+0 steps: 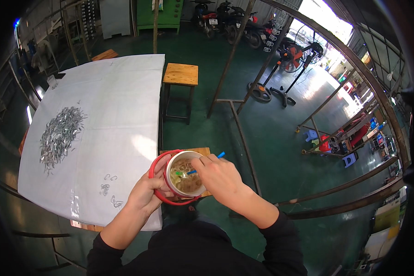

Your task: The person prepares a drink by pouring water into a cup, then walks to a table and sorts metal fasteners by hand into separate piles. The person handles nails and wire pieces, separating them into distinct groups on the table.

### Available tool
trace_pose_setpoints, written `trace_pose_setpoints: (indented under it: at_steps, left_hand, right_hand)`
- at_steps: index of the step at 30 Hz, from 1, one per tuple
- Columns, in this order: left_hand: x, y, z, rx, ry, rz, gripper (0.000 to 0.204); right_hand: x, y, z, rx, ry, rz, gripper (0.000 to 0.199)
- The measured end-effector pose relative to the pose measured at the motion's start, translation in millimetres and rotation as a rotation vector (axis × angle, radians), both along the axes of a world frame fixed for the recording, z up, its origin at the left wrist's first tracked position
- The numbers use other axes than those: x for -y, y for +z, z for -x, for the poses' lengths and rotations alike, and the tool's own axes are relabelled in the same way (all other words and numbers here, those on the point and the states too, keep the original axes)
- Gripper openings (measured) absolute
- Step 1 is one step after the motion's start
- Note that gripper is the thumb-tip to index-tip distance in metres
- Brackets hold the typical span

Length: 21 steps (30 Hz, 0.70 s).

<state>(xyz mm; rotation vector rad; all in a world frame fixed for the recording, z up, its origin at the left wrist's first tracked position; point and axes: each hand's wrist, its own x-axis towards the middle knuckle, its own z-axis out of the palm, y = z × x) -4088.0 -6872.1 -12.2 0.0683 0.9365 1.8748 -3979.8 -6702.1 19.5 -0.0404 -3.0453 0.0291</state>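
Note:
A white cup (169,183) of brownish iced drink (186,184) is in front of my body, beside the table's right edge. My left hand (145,193) wraps round the cup's left side, inside a red loop handle (153,166) that circles it. Over the rim on the right, my right hand (220,177) closes in a pinch on a blue straw (221,155). The straw's upper end sticks out past the fingers, and its lower part dips into the drink. A small green piece (178,173) shows among the ice. My right fingertips are partly hidden behind the hand.
On the left, a white-covered table (119,101) bears a pile of small shiny metal pieces (62,135) and several loose ones (105,189). A wooden stool (181,73) stands beyond; another wooden top (202,151) lies under the cup. Metal framing (239,129) and fans (303,57) stand right.

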Motion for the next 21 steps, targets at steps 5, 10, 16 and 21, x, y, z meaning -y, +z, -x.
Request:
trace_pose_setpoints:
  at_steps: [5, 10, 16, 21]
  left_hand:
    - [8, 26, -4, -0.027, -0.063, -0.002, 0.081]
    - [8, 51, -7, -0.068, -0.150, 0.016, 0.081]
    - [12, 83, -15, -0.070, -0.214, 0.003, 0.085]
    - [9, 107, -21, -0.004, -0.279, -0.014, 0.094]
  right_hand:
    - [10, 47, -13, -0.025, 0.076, -0.278, 0.022]
    - [-5, 80, -22, 0.231, 0.132, 0.585, 0.021]
    - [-12, 93, -43, 0.203, 0.253, 1.261, 0.035]
    - [1, 95, -62, -0.186, 0.344, 0.834, 0.029]
